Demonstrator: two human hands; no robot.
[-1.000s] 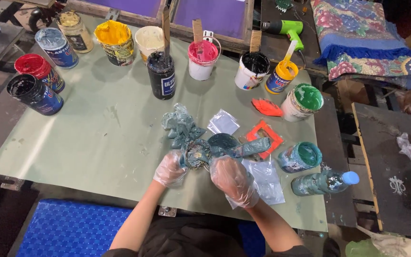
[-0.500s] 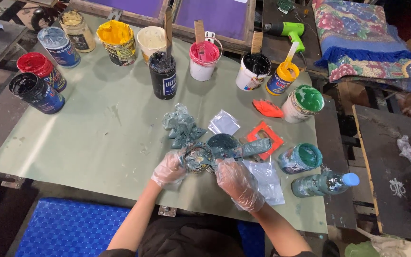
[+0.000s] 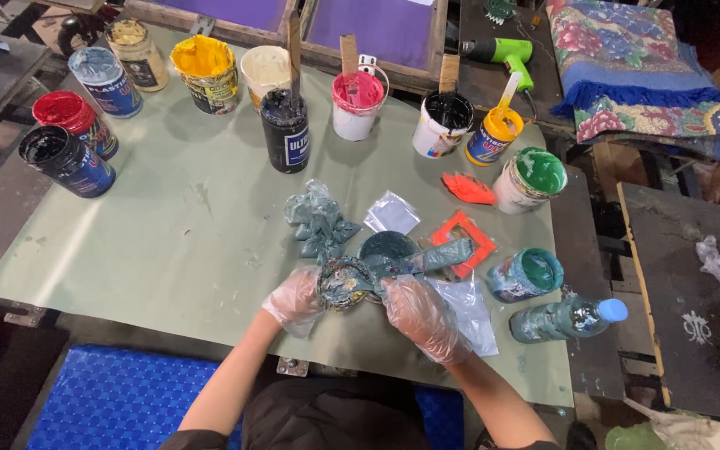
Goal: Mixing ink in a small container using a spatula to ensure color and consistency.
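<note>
Both my hands wear thin clear plastic gloves. My left hand (image 3: 295,297) grips a small round tub (image 3: 342,283) smeared with dark teal ink, tilted on its side near the table's front edge. My right hand (image 3: 421,317) holds a flat teal-coated stirring stick (image 3: 437,257) whose end reaches into the tub. Just behind the tub stands a small dark round container (image 3: 387,247) of teal ink. A crumpled teal-stained plastic glove (image 3: 318,220) lies to the left of it.
Open ink tubs line the back of the green-covered table (image 3: 168,242): black, red, yellow, cream, pink, green. An orange frame (image 3: 465,240), a clear plastic bag (image 3: 470,310), a teal tub (image 3: 529,274) and a lying bottle (image 3: 568,319) sit to the right. A blue mat (image 3: 118,396) lies below.
My right hand has shifted slightly down and right along the stick, and my left hand has turned the tub a little. The other things stay put.
</note>
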